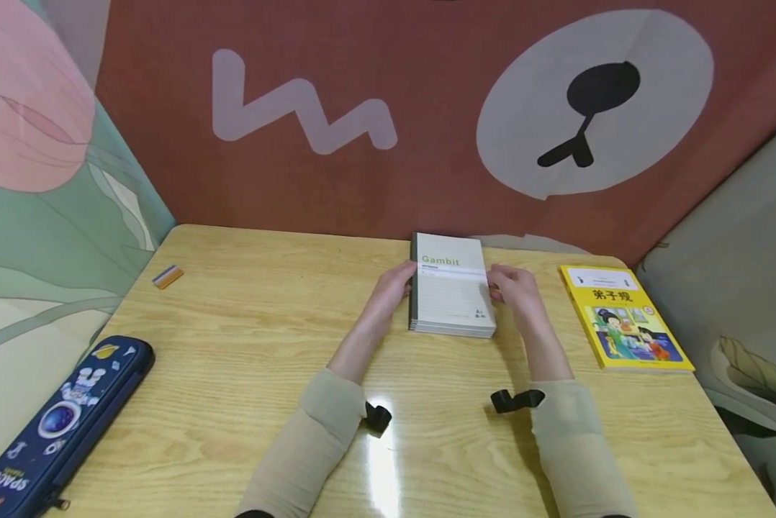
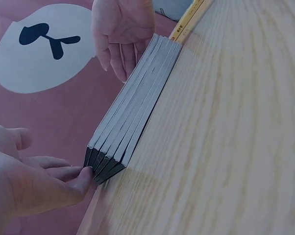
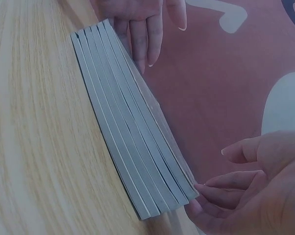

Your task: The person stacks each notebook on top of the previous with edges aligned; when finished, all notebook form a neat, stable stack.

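Note:
A neat stack of several notebooks lies flat near the far edge of the table, its pale top cover printed "Gambit" and its spines dark. My left hand touches the spine side of the stack with its fingertips. On the opposite side, the fingertips of my right hand touch the page edges. In the left wrist view, the thumb of the left hand meets the black spines while the other fingers reach toward the far side. The right wrist view has the right hand at a corner of the stack.
A yellow book with a cartoon cover lies to the right on the wooden table. At the left edge is a dark blue space-themed pencil case. A small striped eraser-like block lies at the far left. A wall stands behind the table.

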`<state>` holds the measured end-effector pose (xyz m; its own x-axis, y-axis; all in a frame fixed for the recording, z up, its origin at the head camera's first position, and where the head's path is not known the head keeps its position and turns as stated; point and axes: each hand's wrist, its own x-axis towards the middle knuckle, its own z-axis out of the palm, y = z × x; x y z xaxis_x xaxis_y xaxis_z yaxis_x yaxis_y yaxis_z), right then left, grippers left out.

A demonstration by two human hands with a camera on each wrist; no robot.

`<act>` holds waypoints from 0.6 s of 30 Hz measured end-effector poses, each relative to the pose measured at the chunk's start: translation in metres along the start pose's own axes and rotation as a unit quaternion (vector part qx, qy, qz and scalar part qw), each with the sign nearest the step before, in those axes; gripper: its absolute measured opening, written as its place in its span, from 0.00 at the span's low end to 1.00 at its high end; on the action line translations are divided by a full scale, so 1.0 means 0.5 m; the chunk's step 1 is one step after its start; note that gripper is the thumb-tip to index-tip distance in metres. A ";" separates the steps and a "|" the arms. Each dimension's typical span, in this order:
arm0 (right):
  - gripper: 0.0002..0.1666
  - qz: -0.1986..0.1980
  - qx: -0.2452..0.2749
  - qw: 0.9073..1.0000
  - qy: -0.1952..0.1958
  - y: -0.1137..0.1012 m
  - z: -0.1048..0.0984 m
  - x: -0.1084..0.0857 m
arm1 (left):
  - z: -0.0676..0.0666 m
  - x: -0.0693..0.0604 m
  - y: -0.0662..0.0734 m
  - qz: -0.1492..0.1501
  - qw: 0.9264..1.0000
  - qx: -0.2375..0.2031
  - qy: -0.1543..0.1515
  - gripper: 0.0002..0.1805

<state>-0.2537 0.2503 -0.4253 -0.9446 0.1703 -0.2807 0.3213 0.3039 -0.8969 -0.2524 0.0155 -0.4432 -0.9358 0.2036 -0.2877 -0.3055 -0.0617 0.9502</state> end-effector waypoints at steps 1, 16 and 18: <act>0.34 -0.001 0.001 1.000 -0.001 -0.001 0.001 0.000 | -0.001 0.000 0.000 0.000 1.000 -0.001 0.003 0.34; 0.35 -0.057 -0.002 0.998 -0.008 -0.016 -0.016 0.004 | -0.037 -0.008 0.030 0.024 0.999 -0.017 0.028 0.34; 0.35 -0.070 -0.014 0.997 -0.001 -0.015 -0.028 0.005 | -0.051 -0.011 0.036 0.036 0.999 -0.009 0.027 0.34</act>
<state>-0.2575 0.2616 -0.4145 -0.9805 0.1223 -0.1541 0.1879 0.3501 -0.9177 -0.2570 -0.0117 -0.4277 -0.9637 0.1448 -0.2245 -0.2391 -0.0930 0.9665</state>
